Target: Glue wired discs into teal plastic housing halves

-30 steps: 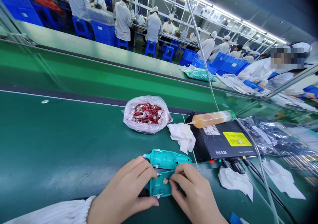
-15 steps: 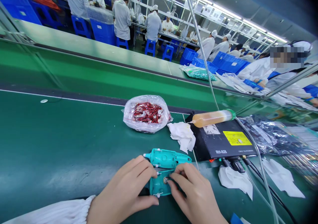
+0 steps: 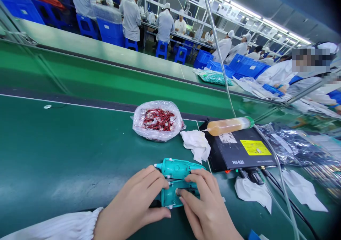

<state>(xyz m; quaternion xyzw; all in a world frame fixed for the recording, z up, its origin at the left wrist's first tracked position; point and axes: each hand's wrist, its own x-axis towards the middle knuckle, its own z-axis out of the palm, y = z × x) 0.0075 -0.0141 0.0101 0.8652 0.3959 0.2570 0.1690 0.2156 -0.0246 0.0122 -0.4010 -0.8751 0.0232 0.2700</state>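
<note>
Left hand: the left hand [image 3: 131, 197] lies curved over the left side of the lower teal housing half [image 3: 170, 198], fingers together, with the fingertips reaching the seam between the two teal pieces. A gathered white sleeve [image 3: 53, 230] shows at the wrist.

Right hand: the right hand [image 3: 205, 204] presses down from the right, its fingers bunched around a round silver part [image 3: 177, 192] on the lower half. From this angle, it is hard to tell whether they pinch that part or only rest against it.

Teal pieces: the upper teal housing half [image 3: 177, 168] has a narrow nozzle-like tip pointing left and lies directly against the lower half, both low on the surface, between the hands.

Surface: a green conveyor surface [image 3: 66, 151] carries everything here.

Beyond the hands: a clear plastic bag [image 3: 158, 121] of red-wired parts sits ahead, with a crumpled white cloth [image 3: 195, 146] just beside it. To the right is a black RH-928 unit [image 3: 239, 151], with an amber-filled syringe barrel [image 3: 229, 126] lying on it. A silvery plastic bag [image 3: 293, 144] lies farther right.

Nearby: a co-worker in white [image 3: 277, 75] sits across the belt, well apart, beside blue crates [image 3: 247, 66].
</note>
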